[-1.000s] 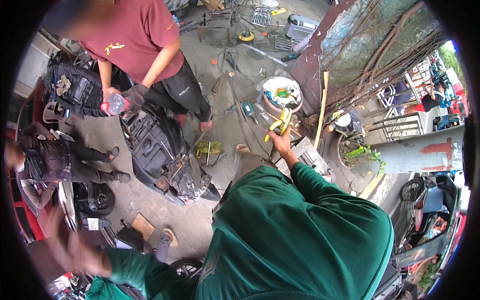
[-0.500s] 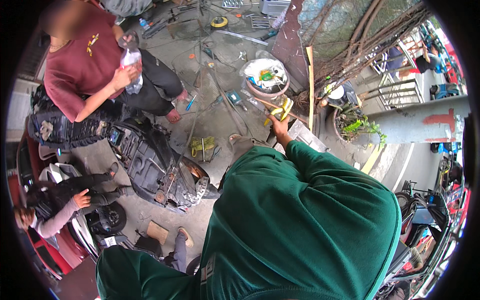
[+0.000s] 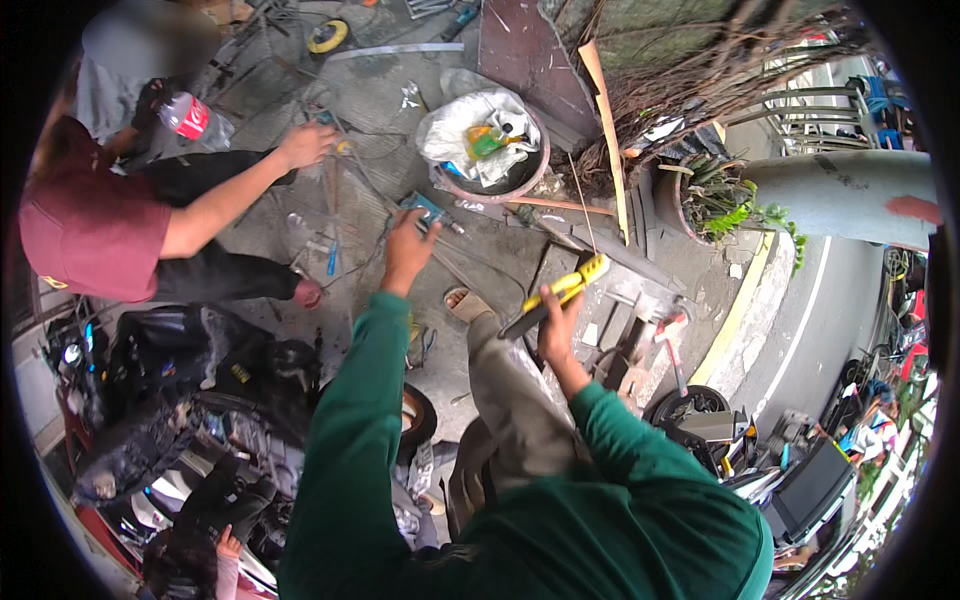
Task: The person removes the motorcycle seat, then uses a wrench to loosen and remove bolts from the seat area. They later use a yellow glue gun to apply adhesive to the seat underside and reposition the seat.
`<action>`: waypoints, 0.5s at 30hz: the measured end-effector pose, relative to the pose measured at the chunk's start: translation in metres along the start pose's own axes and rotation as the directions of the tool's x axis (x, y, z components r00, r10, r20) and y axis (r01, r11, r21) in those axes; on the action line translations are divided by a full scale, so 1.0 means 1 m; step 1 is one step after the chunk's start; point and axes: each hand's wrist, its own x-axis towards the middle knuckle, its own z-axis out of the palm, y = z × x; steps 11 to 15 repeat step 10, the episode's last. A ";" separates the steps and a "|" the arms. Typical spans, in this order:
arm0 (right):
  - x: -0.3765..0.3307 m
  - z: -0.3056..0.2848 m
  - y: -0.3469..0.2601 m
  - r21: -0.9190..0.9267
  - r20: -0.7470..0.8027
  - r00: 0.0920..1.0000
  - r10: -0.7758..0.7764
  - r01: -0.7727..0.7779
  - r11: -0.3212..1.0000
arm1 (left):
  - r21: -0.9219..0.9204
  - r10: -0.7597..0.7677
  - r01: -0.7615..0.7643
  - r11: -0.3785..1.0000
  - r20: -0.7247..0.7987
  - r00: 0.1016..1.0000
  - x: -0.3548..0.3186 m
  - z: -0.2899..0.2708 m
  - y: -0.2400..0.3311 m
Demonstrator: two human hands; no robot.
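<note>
My right hand (image 3: 560,328) grips a yellow and black welding electrode holder (image 3: 563,293), with a thin rod (image 3: 583,205) sticking up from its jaw. My left hand (image 3: 408,252) is stretched forward with thumb and fingers apart, right at a teal power tool (image 3: 428,210) lying on the concrete. Whether the fingertips touch that tool, I cannot tell. Below the electrode holder lie metal frame pieces (image 3: 625,325). Ahead stands a round tub (image 3: 535,170) with a white sack (image 3: 460,120) and a green-yellow bottle (image 3: 487,143) in it.
At left, a co-worker in a maroon shirt (image 3: 100,225) holds a plastic bottle (image 3: 190,118) and reaches toward the floor. Black motorcycle parts (image 3: 190,350) lie nearer. Cables, a metal strip (image 3: 395,48) and a wooden strip (image 3: 607,140) are ahead; a potted plant (image 3: 690,200) stands right.
My left arm has come into view and reached forward to the teal tool. My right hand has drawn the electrode holder nearer. The co-worker has leaned down, one hand off the bottle. The view has shifted.
</note>
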 end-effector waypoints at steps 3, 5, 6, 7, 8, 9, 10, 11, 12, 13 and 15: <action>-0.010 -0.013 0.036 0.116 -0.065 0.992 0.112 -0.104 0.988 | 0.228 -0.038 -0.016 0.973 0.229 0.973 0.060 0.149 -0.071; -0.019 -0.018 0.054 0.131 -0.121 0.987 0.105 -0.089 0.987 | 0.285 -0.068 -0.004 0.959 0.242 0.968 0.100 0.216 -0.083; -0.024 -0.023 0.057 0.176 -0.030 0.994 0.108 -0.101 0.979 | 0.329 -0.048 -0.017 0.944 0.188 0.981 0.115 0.242 -0.080; -0.026 -0.028 0.061 0.205 -0.004 0.990 0.138 -0.134 0.969 | 0.393 -0.080 -0.005 0.920 0.198 0.977 0.127 0.266 -0.077; -0.030 -0.034 0.062 0.230 -0.014 0.988 0.151 -0.144 0.963 | 0.365 -0.037 -0.038 0.930 0.198 0.980 0.137 0.282 -0.074; -0.027 -0.036 0.065 0.261 -0.020 0.987 0.160 -0.149 0.954 | 0.385 -0.086 -0.029 0.922 0.279 0.956 0.154 0.291 -0.076; -0.024 -0.040 0.064 0.290 0.026 0.992 0.123 -0.125 0.949 | 0.335 -0.119 0.018 0.942 0.281 0.952 0.171 0.297 -0.076; -0.024 -0.040 0.064 0.290 0.026 0.992 0.123 -0.125 0.949 | 0.335 -0.119 0.018 0.942 0.281 0.952 0.171 0.297 -0.076; -0.024 -0.040 0.064 0.290 0.026 0.992 0.123 -0.125 0.949 | 0.335 -0.119 0.018 0.942 0.281 0.952 0.171 0.297 -0.076; -0.024 -0.040 0.064 0.290 0.026 0.992 0.123 -0.125 0.949 | 0.335 -0.119 0.018 0.942 0.281 0.952 0.171 0.297 -0.076; -0.024 -0.040 0.064 0.290 0.026 0.992 0.123 -0.125 0.949 | 0.335 -0.119 0.018 0.942 0.281 0.952 0.171 0.297 -0.076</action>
